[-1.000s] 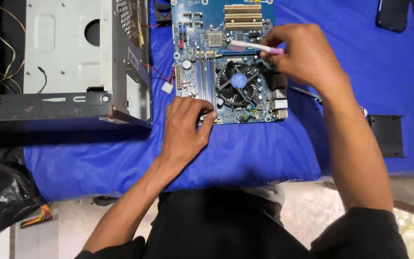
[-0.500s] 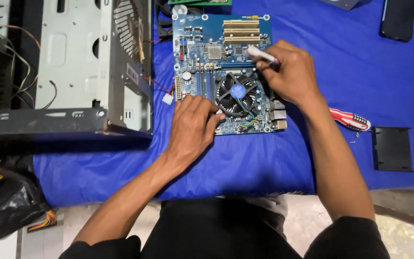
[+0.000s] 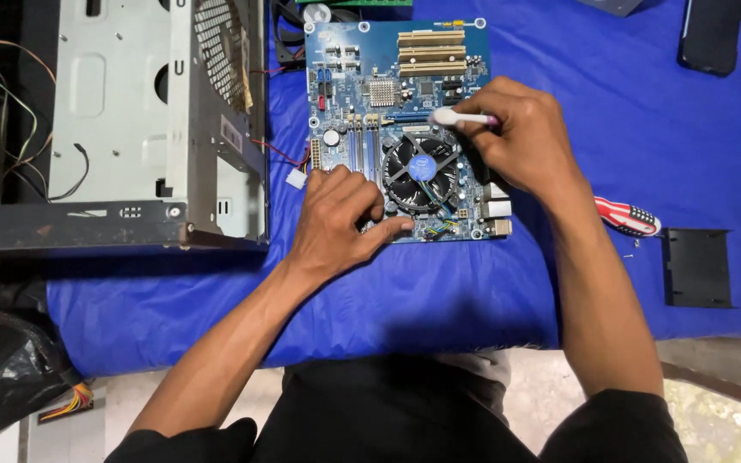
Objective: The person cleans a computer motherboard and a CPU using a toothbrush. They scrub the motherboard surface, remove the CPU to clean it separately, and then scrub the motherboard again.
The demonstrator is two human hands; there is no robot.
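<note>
A blue motherboard (image 3: 362, 60) lies flat on a blue cloth (image 3: 439, 291), with a black round cooler fan (image 3: 422, 171) near its front right. My left hand (image 3: 340, 219) rests on the board's front left corner, fingers bent and fingertips pressing beside the fan. My right hand (image 3: 521, 141) is over the board's right side and pinches a thin white stick-like tool (image 3: 452, 117), whose white tip points left, just above the fan. Its far end is hidden in my fingers.
An open grey metal computer case (image 3: 130, 129) with loose wires stands at the left. A red and white screwdriver (image 3: 628, 219) and a black bracket (image 3: 696, 267) lie on the cloth at the right. A dark phone-like slab (image 3: 712, 36) sits at the top right. A black bag (image 3: 2, 377) is lower left.
The view shifted so the board sits a little lower in frame. My right hand has slid down and left with the white tool, toward the fan. My left hand stays on the board's corner.
</note>
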